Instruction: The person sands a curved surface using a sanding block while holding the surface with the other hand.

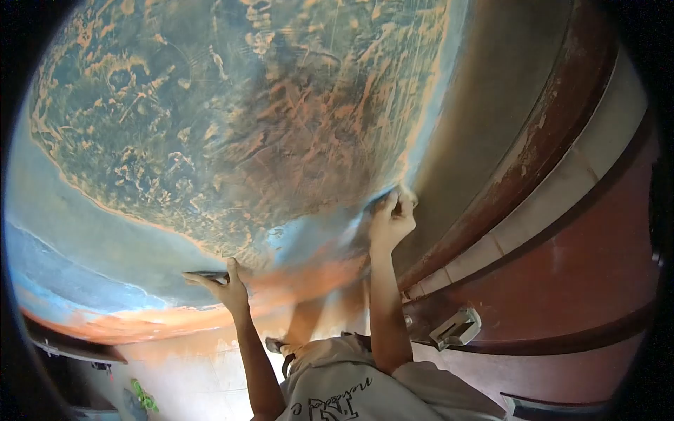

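Observation:
A large textured surface (302,133) in green, brown and orange fills the upper view, with a blue and orange border along its lower side. My left hand (230,289) is at its lower edge, thumb and fingers closed on a thin dark flat tool (203,274) that looks like a scraper blade. Further right, my right hand (394,223) is raised against the surface's pale blue side edge, fingers pinched together. Blur and the fingers hide what it holds, if anything.
On the right run a dark red band (523,154), a cream strip (519,228) and a red-brown surface (562,259). A pale fixture (456,328) sits lower right of my arms. Something green (144,395) shows at lower left. My grey printed shirt (344,393) fills the bottom.

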